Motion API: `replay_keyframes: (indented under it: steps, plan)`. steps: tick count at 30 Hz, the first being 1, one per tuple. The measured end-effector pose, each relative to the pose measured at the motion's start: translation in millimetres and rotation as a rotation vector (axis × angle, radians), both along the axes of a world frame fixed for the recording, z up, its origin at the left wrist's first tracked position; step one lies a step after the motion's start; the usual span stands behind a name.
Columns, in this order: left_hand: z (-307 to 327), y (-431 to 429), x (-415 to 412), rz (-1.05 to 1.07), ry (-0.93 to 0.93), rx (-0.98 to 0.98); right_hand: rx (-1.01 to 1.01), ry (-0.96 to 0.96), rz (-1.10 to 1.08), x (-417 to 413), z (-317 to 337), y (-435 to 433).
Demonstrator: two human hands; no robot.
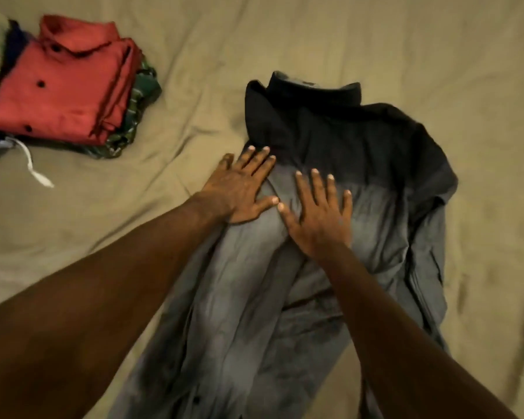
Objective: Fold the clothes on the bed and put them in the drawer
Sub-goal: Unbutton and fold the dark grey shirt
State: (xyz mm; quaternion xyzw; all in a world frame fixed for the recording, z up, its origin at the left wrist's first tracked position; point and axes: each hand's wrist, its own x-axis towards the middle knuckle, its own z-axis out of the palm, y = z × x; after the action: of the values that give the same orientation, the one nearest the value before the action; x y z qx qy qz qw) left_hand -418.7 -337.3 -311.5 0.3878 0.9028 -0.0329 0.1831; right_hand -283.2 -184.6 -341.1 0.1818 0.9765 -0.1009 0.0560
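Observation:
A grey shirt with a dark collar and shoulders point(339, 137) lies back up on the tan bed sheet point(285, 34), its collar pointing away from me. Its left side is folded inward over the middle. My left hand point(241, 189) lies flat on the shirt's left edge with fingers straight. Beside it, my right hand point(318, 216) presses flat on the shirt's middle with fingers spread. The two thumbs nearly touch. Neither hand holds any cloth.
At the far left stands a pile of folded clothes with a red buttoned shirt point(61, 86) on top and a green patterned garment point(139, 98) beneath. A white drawstring point(34, 164) trails from the pile. Wrinkled sheet surrounds the grey shirt.

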Motion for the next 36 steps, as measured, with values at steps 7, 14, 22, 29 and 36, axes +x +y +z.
replay_keyframes:
  steps: [7, 14, 22, 29, 36]
  plan:
    - [16.4, 11.7, -81.9, 0.58, 0.069, 0.361, 0.033, 0.053, -0.082, 4.5, -15.3, 3.5]
    - [19.3, 85.9, -131.1, 0.622, -0.115, 0.588, 0.049, 0.097, -0.085, 9.7, -22.8, 4.6]
    - [26.1, 112.6, -83.8, 0.711, 0.17, 0.607, -0.001, 0.165, -0.11, 13.4, -9.7, 5.9]
    - [33.0, 171.4, -101.0, 0.235, -0.244, 0.42, -0.091, 0.192, -0.057, 31.8, -4.3, 19.7]
    - [43.0, 184.0, -28.1, 0.246, 0.009, 0.432, -0.086, 0.325, -0.44, 95.5, 16.2, 40.9]
